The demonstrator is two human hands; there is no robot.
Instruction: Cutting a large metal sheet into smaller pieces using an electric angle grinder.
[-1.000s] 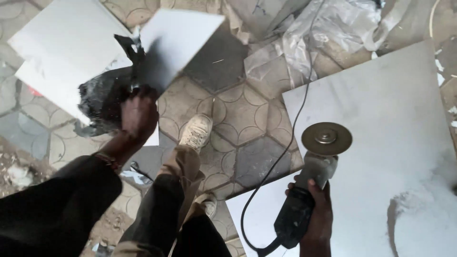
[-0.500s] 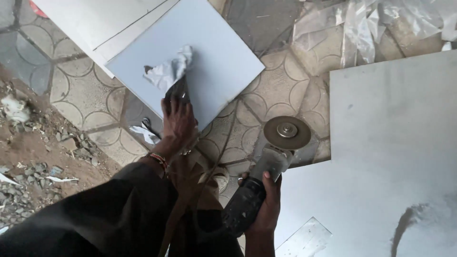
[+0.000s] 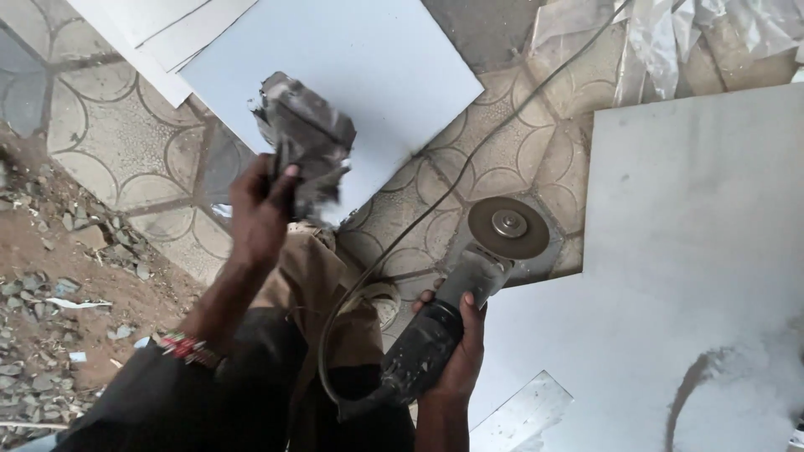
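L hand (image 3: pixel 261 209) fingers clenched on dusty rag (image 3: pixel 306 142) over pale tile (image 3: pixel 368 59); R hand (image 3: pixel 456 351) grips grinder (image 3: pixel 456 301). Wiping step; next likely needs steady disc.

Patterned paved floor (image 3: pixel 126 142); white tiles (image 3: pixel 368 59), large slab (image 3: pixel 695 251), plastic sheeting (image 3: pixel 687 33), rubble (image 3: pixel 42 335).

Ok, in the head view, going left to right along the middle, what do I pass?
Dirt and rubble → left hand holding a dusty grey rag → right hand gripping the angle grinder → its cutting disc → large pale slab.
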